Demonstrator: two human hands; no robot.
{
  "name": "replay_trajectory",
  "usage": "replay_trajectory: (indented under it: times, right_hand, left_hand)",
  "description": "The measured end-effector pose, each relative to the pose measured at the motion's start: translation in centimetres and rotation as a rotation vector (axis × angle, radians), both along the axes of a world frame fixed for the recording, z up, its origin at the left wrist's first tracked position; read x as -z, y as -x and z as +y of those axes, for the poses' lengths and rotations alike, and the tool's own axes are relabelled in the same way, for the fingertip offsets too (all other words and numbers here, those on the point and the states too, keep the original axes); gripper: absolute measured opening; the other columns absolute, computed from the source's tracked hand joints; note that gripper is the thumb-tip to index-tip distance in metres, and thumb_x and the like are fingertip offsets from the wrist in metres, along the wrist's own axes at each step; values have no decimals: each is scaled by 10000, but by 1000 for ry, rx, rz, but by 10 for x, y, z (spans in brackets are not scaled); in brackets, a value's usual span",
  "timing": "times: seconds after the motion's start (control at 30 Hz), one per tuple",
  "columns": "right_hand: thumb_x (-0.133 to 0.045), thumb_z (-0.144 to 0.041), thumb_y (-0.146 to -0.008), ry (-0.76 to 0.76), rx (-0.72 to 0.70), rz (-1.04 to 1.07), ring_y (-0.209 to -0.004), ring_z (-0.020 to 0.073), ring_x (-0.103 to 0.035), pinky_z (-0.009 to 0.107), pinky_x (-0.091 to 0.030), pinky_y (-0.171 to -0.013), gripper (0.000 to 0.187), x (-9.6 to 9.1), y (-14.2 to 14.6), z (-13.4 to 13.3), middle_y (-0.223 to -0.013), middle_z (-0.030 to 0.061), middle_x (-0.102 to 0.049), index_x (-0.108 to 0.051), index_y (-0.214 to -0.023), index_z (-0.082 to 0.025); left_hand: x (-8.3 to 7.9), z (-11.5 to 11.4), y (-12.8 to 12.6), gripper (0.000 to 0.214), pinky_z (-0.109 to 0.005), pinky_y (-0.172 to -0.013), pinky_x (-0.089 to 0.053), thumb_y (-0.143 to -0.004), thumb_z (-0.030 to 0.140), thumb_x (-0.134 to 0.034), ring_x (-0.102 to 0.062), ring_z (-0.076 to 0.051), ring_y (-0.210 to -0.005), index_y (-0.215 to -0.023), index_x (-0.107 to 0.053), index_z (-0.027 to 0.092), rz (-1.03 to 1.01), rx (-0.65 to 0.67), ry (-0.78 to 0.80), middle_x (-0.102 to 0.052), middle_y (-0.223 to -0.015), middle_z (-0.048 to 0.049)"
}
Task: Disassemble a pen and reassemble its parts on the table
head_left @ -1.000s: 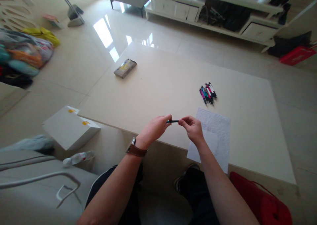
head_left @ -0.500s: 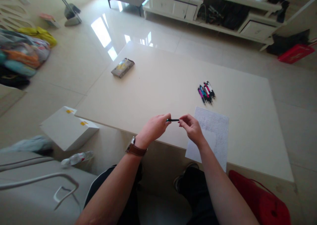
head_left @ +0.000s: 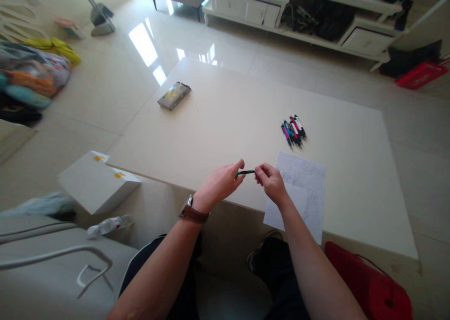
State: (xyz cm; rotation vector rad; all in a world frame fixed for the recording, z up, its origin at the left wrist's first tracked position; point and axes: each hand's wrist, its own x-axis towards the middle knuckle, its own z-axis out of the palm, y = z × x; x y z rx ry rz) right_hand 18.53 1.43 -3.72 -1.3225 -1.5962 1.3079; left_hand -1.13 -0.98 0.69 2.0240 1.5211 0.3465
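Between my two hands a dark pen [head_left: 246, 172] with a bit of green at its left end lies level above the table's near edge. My left hand [head_left: 223, 180], with a brown-strapped watch at the wrist, has its fingers around the pen's left end, the index finger raised a little. The fingertips of my right hand [head_left: 270, 181] pinch the other end. Under my right forearm lie a lined, written-on sheet [head_left: 309, 174] and a smaller white paper [head_left: 276, 214]. Beyond the sheet sits a bunch of several pens [head_left: 293, 132] in purple, blue, pink and white.
A small flat box [head_left: 175, 96] rests at the far left of the table [head_left: 228, 118]. A white carton [head_left: 94, 184] and a plastic bottle [head_left: 108, 225] are left of it. A red bag [head_left: 369, 282] stands by the near right edge.
My left index finger has lifted and the left fingers have loosened slightly around the pen. My right fingers have curled in more at its other end. The pens on the table stay put.
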Motion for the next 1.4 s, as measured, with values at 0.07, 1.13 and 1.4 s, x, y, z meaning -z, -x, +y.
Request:
replay_trajectory:
  times: [0.07, 1.13, 1.4]
  right_hand:
    - [-529, -600, -936, -21, 22, -98, -517, 120, -461, 275, -342, -523, 502, 2, 2, 0, -544, -25, -504, -535, -622, -210]
    - [-466, -715, -910, 100, 40, -119, -472, 121, -407, 290, -310, -508, 620, 8, 5, 1, -478, -27, -441, -496, -543, -216]
    - [-498, -665, -923, 30, 5, -77, -498, 117, -364, 294, -285, -533, 590, 4, 6, -1, -501, -42, -388, -427, -538, -224]
  left_hand:
    - [0, 0, 0, 210, -298, -719, -452, -1025, 314, -406, -656, -201, -828, -1095, -574, 210, 22, 22, 6, -716, -932, -67]
    - [7, 1, -3, 262, -313, -776, -476, -1042, 279, -366, -651, -202, -872, -987, -610, 203, 36, 52, 7, -699, -954, -78]
    - [8, 0, -3, 170, -307, -743, -460, -1025, 310, -438, -643, -205, -863, -1069, -565, 206, 3, 42, -10, -687, -966, -66]
